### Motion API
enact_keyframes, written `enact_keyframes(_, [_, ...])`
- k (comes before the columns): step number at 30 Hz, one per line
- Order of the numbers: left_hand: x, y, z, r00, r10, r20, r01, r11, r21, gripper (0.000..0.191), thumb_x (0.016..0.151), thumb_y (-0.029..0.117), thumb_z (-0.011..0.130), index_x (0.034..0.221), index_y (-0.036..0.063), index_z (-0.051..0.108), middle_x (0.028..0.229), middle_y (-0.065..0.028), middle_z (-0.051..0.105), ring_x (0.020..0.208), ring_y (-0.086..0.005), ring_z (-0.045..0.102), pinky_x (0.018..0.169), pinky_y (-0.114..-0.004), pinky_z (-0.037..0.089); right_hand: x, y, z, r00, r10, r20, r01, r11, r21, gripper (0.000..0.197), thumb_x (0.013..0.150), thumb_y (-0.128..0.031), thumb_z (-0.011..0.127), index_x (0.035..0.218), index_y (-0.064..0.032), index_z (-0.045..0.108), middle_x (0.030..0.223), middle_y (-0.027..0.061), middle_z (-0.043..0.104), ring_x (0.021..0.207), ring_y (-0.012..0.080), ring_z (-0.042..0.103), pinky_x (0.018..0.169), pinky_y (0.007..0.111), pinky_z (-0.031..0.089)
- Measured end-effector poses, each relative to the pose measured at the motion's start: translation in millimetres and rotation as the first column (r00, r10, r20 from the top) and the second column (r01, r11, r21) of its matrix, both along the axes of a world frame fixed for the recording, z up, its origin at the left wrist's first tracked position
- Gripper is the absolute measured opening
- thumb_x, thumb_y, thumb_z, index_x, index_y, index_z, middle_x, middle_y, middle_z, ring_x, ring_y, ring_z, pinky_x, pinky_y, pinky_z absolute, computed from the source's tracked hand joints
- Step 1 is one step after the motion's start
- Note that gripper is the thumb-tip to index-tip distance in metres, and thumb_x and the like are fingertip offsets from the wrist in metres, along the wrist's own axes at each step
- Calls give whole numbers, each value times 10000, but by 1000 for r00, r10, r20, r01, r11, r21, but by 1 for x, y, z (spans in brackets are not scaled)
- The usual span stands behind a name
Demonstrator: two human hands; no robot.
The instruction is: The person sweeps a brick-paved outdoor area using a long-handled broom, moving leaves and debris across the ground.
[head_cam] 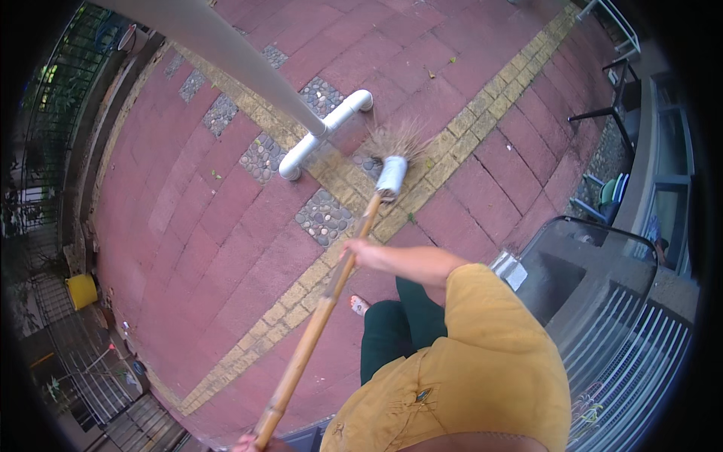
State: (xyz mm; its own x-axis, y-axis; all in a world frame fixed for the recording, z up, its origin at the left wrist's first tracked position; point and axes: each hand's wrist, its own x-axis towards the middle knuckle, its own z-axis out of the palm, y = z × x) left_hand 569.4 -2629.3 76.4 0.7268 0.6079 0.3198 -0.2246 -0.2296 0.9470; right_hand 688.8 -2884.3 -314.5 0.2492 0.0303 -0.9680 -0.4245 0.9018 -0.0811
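Observation:
I hold a broom by its bamboo handle point(319, 322), which runs diagonally away from me. My right hand point(358, 252) is closed around the upper-middle part of the handle, the arm stretched across my body. At the picture's bottom edge, my left hand point(260, 443) grips the near end and is partly cut off. White wrapping point(392, 174) binds the broom head, and its splayed brown bristles point(398, 141) touch the paving where two yellow brick strips point(446, 152) meet. Just left of the bristles stands the white pipe foot point(327, 135) of a grey pole point(260, 68).
Red paving point(226, 248) with pebble squares point(325, 217) surrounds me. A glass-topped table point(559, 271) and a slatted rack point(627, 361) stand close on my right. Farther off are a dark metal frame point(615, 110), a yellow bucket point(82, 291) and a fence point(62, 107). Several fallen leaves point(432, 74) lie about.

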Motion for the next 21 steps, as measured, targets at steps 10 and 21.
enact_keyframes(10, [32, -57, 1, 847, -453, 276, 458, 887, 52, 120, 599, 123, 472, 673, 84, 387, 576, -83, 518, 437, -135, 417, 461, -215, 340, -1, -87, 37, 990, -26, 142, 39, 995, -89, 138, 641, 3, 441, 763, 31, 382, 551, 122, 445, 431, 224, 485, 403, 348, 440])
enact_keyframes(21, [114, -74, 93, -292, -944, 155, 873, -197, 446, 129, 575, 145, 535, 590, 107, 413, 545, -14, 546, 391, -84, 325, 412, -210, 265, -170, -99, 127, 530, -812, 244, 755, 583, 300, 143, 619, -111, 488, 663, -31, 377, 584, 84, 428, 558, 221, 451, 561, 355, 412])
